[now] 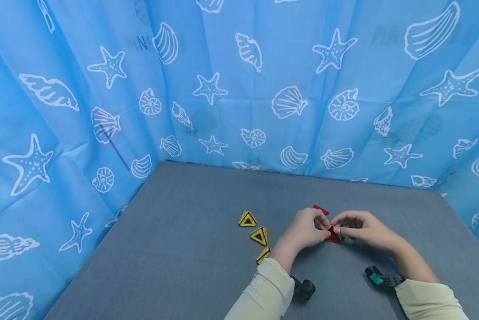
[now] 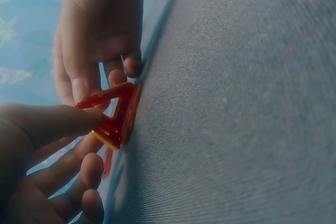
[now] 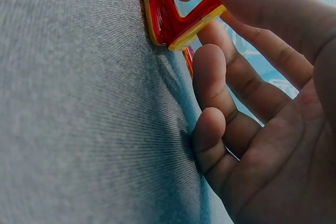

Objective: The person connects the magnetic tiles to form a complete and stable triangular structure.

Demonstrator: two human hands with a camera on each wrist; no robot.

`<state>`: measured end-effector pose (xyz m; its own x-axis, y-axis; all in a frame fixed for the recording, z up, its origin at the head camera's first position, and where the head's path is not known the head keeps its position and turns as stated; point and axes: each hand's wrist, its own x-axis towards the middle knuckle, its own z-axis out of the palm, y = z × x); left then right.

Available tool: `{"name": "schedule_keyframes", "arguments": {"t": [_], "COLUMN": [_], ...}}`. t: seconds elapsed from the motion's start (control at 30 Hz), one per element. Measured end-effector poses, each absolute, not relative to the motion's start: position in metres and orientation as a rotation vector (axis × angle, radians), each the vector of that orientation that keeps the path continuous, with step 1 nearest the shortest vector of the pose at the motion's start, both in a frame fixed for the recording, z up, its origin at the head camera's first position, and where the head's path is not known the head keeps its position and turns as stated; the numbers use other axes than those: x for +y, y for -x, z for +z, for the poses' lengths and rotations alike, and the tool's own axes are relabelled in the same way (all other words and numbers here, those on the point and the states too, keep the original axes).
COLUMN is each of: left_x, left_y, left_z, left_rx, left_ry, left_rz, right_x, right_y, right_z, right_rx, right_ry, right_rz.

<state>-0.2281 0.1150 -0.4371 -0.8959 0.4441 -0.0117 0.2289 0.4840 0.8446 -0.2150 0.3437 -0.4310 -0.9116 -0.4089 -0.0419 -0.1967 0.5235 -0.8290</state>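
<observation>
My left hand (image 1: 304, 229) and right hand (image 1: 367, 230) meet over the right part of the table. Between them stands a red and yellow triangular tile (image 2: 118, 111) with an open middle, tilted up from the cloth. The left thumb and fingers pinch one side of it, and the right hand pinches near its upper corner. In the head view a red triangle piece (image 1: 333, 235) shows below the fingertips, partly covered by them. Another red piece (image 1: 320, 209) lies just behind the left hand. Whether the upright tile is joined to another at its base, I cannot tell.
Left of the left hand, yellow triangle tiles lie in a loose row: one at the back (image 1: 247, 219), a middle one (image 1: 259, 236) and a near one (image 1: 263, 255) beside the wrist. Grey cloth covers the table (image 1: 163, 249). A blue shell-print curtain (image 1: 231, 111) hangs behind.
</observation>
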Motion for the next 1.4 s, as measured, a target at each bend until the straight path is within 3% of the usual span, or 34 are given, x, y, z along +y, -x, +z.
{"name": "schedule_keyframes", "arguments": {"t": [0.63, 1.4], "left_x": [0.117, 0.115], "left_y": [0.228, 0.237], "left_z": [-0.442, -0.445], "left_rx": [2.565, 2.744], "left_ry": [-0.492, -0.682], "left_rz": [1.441, 0.944], "right_x": [0.348, 0.362], "right_y": [0.215, 0.22], "right_z": [-0.436, -0.434], "right_rx": [2.533, 2.394], "right_ry": [0.486, 0.583], "right_rz": [-1.372, -1.299]}}
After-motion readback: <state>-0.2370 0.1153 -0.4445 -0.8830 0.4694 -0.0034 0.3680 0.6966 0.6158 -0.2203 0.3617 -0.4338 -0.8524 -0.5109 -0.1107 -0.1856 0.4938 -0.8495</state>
